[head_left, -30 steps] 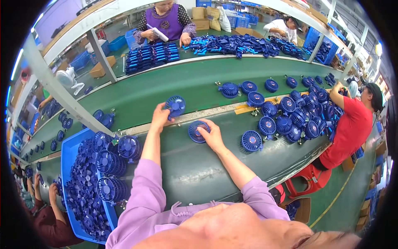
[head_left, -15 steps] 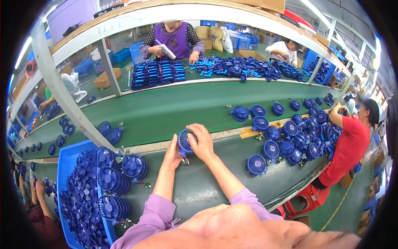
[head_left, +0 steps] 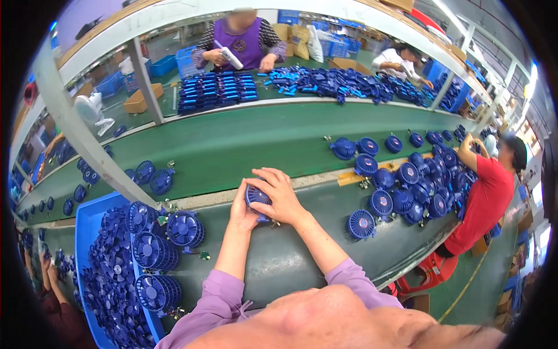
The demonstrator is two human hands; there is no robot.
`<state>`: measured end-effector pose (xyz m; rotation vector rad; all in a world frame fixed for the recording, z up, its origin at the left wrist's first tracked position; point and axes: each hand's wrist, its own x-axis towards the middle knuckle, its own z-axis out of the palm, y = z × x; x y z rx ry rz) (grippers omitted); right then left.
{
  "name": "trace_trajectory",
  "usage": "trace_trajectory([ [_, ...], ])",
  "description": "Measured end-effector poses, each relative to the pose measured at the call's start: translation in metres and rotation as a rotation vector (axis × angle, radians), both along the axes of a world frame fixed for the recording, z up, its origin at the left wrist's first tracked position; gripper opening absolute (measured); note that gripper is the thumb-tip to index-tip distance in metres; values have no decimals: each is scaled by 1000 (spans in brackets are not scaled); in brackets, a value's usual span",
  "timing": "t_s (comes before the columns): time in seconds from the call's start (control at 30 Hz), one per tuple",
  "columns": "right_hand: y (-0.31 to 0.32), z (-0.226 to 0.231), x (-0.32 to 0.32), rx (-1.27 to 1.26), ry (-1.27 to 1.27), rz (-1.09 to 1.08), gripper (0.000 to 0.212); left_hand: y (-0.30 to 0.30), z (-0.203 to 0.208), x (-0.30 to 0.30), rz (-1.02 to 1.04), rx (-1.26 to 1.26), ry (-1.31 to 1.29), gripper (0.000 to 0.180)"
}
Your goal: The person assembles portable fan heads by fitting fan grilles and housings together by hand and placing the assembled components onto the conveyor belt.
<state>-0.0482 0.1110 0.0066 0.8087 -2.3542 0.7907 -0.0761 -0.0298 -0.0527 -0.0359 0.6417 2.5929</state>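
Between my two hands is a round blue fan head (head_left: 254, 196) with a slatted cover, held above the near dark-green work surface. My left hand (head_left: 240, 210) is wrapped round its left side and underneath. Lying across its front and right side, my right hand (head_left: 285, 199) has its fingers bent over the rim and the thumb low on the cover. The fingers hide much of the fan head. To the left of my hands stand several open fan heads (head_left: 185, 229) with their blades showing and small circuit boards (head_left: 204, 255) on wires.
A light-blue bin (head_left: 88, 216) at the left holds a heap of loose blue fan blades (head_left: 113, 267). Covered fan heads (head_left: 408, 173) are piled at the right, near a co-worker in red (head_left: 491, 192). Beyond runs a green conveyor belt (head_left: 232, 148). A metal post (head_left: 87, 134) rises at the left.
My right hand has closed further over the fan head's cover, and the fan head has tilted and dropped slightly left. Across the belt, the person in white has reached a hand out to the right.
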Motion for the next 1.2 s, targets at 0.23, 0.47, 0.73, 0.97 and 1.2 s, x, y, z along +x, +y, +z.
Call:
trace_trajectory([
  [0.23, -24, -43, -13, -655, -402, 226, 68, 25, 35, 18, 652, -672, 444, 41],
  [0.47, -27, -18, -3, -851, -524, 349, 62, 30, 41, 27, 873, -964, 718, 39],
  [0.73, -4, -30, -59, -611, -363, -92, 62, 26, -5, 9, 804, -1077, 718, 47],
  [0.97, 114, -12, -77, -151, -120, -601, 67, 27, -20, 7, 768, -1340, 835, 30],
  [1.2, 258, -21, -44, 308, -491, -1189, 89, 31, -14, 6, 705, -1414, 839, 28],
])
